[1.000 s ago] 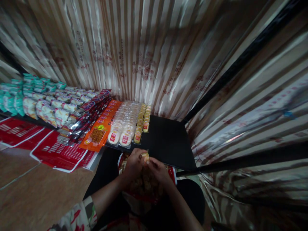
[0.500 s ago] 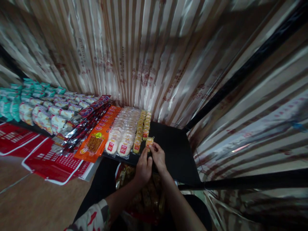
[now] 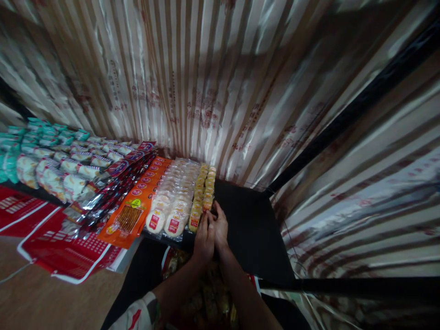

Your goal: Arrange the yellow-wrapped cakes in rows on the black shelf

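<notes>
Two rows of small yellow snack packets stand on the black shelf (image 3: 252,224), and both my hands are at the front of the right-hand row. My left hand (image 3: 204,240) has its fingers closed at the near side of the front yellow packet (image 3: 207,203). From the right, my right hand (image 3: 220,228) closes its fingertips on the same packet. My fingers partly cover its lower part. The left yellow row (image 3: 194,221) is just beside my left fingertips. Clear-wrapped round white crackers (image 3: 174,224) line up to the left of it.
Farther left lie an orange snack bag (image 3: 132,215), dark red packets (image 3: 118,183), white packets (image 3: 74,183) and green packets (image 3: 10,158). Red baskets (image 3: 63,250) sit below the shelf. An open bag of yellow packets (image 3: 215,298) lies under my forearms. Striped sheeting (image 3: 206,82) hangs behind, with a black pole (image 3: 326,123) at right.
My hands have brought the yellow packet slightly left and up against the front of the right-hand row. The view has shifted a little, so the shelf appears lower.
</notes>
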The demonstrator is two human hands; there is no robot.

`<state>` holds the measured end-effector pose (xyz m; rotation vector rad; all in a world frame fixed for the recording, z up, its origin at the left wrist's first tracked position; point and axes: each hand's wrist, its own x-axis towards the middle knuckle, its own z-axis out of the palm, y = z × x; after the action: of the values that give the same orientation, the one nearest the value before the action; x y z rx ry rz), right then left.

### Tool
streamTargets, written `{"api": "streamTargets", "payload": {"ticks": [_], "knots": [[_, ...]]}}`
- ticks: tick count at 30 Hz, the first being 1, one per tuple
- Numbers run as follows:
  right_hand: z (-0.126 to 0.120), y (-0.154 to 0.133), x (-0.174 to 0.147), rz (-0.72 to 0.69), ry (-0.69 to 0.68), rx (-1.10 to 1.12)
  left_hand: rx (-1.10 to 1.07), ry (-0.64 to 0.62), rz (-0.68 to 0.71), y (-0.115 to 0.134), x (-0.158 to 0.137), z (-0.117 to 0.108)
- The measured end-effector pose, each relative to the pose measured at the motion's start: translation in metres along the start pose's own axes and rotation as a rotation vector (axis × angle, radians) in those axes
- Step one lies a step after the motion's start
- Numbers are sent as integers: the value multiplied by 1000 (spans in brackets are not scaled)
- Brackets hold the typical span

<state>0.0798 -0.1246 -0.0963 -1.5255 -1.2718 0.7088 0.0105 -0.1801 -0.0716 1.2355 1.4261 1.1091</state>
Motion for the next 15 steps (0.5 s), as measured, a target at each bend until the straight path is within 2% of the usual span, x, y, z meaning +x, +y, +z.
{"api": "streamTargets", "payload": {"ticks": [8, 15], "knots": [[3, 0, 0, -41, -41, -33, -88, -29, -64, -1, 3, 4], [3, -1, -6, -71, 53, -37, -96, -8, -81, 7, 2, -1]]}}
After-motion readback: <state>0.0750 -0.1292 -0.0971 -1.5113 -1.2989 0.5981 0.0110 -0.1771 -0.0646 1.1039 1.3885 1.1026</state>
